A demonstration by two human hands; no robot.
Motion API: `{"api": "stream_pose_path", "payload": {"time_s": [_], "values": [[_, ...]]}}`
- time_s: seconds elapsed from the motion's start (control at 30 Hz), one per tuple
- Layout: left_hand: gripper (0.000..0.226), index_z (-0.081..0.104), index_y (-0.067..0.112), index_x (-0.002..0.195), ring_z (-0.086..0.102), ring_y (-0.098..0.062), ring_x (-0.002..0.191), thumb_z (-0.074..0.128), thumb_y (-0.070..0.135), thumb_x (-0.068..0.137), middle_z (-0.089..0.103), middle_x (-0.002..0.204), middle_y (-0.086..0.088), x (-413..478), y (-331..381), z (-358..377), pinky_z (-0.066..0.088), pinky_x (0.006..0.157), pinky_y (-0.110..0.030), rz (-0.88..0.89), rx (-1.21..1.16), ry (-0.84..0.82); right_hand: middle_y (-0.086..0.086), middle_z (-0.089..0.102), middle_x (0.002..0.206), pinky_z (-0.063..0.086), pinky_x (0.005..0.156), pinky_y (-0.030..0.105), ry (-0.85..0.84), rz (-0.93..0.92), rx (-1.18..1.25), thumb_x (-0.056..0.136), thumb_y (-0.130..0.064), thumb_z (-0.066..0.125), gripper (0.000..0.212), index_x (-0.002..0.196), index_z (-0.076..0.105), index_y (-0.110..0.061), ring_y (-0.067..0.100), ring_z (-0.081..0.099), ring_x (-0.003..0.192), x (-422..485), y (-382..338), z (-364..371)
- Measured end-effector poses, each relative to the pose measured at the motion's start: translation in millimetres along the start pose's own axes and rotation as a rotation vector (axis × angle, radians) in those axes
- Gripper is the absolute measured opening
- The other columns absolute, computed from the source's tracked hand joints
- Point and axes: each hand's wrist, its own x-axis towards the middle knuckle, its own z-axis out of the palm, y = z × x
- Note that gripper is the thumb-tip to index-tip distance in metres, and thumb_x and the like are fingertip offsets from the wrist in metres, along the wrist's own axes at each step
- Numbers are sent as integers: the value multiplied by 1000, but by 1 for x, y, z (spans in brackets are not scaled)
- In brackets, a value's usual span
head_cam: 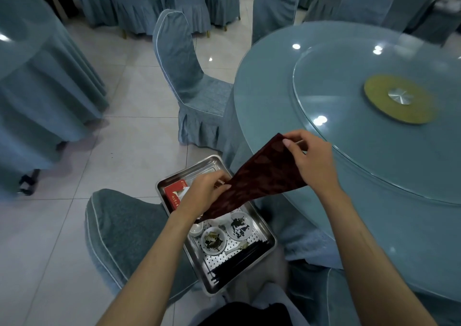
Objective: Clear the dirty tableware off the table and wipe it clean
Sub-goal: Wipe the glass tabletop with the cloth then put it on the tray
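Observation:
A dark red patterned cloth (259,176) stretches between my two hands above the tray and the table's near edge. My left hand (204,191) grips its lower end over the steel tray (267,238). My right hand (311,161) pinches its upper corner over the round glass-topped table (274,96). In the tray lie a small bowl with food scraps (213,241), a patterned dish (239,226), a small white cup (195,229), a white spoon (237,247), dark chopsticks (239,260) and a red packet (173,193).
The tray sits on a covered chair (119,231) at my left. A glass turntable (374,126) with a gold hub (399,98) tops the table. Another covered chair (189,83) stands at the table's far left edge. A second draped table (37,76) is at left across tiled floor.

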Motion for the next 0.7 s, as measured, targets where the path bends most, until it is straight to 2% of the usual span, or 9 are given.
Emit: {"api": "stream_pose_path", "payload": {"time_s": [0.07, 0.13, 0.2, 0.27, 0.4, 0.47, 0.53, 0.6, 0.7], "values": [[11, 76, 22, 103, 70, -3, 90, 78, 22, 92, 75, 97, 14, 3, 6, -7, 57, 84, -29, 23, -15, -61, -22, 69, 86, 48, 74, 17, 39, 33, -8, 97, -22, 69, 7, 99, 73, -27, 4, 66, 80, 5, 6, -2], [17, 76, 23, 107, 71, -2, 93, 80, 22, 91, 76, 97, 15, 6, 13, -16, 56, 88, -25, 11, -55, -142, -20, 69, 85, 48, 74, 17, 66, 72, -20, 96, -23, 70, 6, 99, 74, -27, 5, 65, 79, 11, 12, -3], [24, 72, 24, 110, 72, -2, 89, 81, 18, 89, 76, 91, 14, 8, 26, -26, 54, 86, -18, -17, -108, -196, -15, 70, 85, 50, 77, 20, 87, 110, -33, 95, -24, 70, 7, 100, 75, -26, 5, 65, 79, 17, 21, -3], [28, 64, 23, 109, 71, -4, 81, 81, 15, 89, 75, 87, 11, 11, 39, -36, 53, 81, -18, -30, -158, -217, -11, 71, 89, 51, 84, 23, 95, 155, -10, 95, -25, 72, 11, 106, 75, -24, 6, 67, 86, 23, 32, 1], [21, 63, 21, 102, 70, -23, 83, 79, 15, 91, 72, 89, -1, 14, 57, -55, 56, 85, -34, -26, -236, -225, -3, 69, 113, 42, 97, 25, 47, 285, 82, 93, -31, 75, 40, 130, 63, -21, 9, 61, 110, 20, 60, 19], [11, 68, 18, 98, 68, -21, 86, 77, 13, 93, 71, 91, -1, 14, 63, -63, 55, 83, -34, -14, -278, -218, 5, 65, 126, 41, 103, 30, 60, 336, 66, 93, -31, 75, 47, 135, 59, -15, 17, 58, 119, 5, 74, 31], [5, 73, 12, 96, 66, -12, 90, 73, 7, 95, 71, 93, 0, 14, 70, -70, 51, 81, -28, 2, -325, -198, 9, 61, 130, 41, 109, 38, 86, 387, 29, 95, -30, 73, 46, 133, 58, -11, 25, 55, 124, -17, 84, 42], [7, 75, 9, 97, 66, -7, 88, 70, 4, 96, 73, 95, 1, 12, 73, -75, 51, 81, -25, -21, -374, -178, 11, 61, 127, 39, 109, 41, 84, 402, -15, 95, -28, 71, 39, 126, 59, -8, 29, 54, 122, -40, 86, 53], [13, 77, 9, 101, 70, -13, 91, 68, 2, 97, 76, 102, -5, 9, 74, -80, 55, 89, -32, -69, -446, -90, 8, 61, 114, 44, 98, 39, 83, 435, 13, 96, -27, 70, 26, 113, 57, -12, 29, 57, 111, -67, 75, 69]]}}
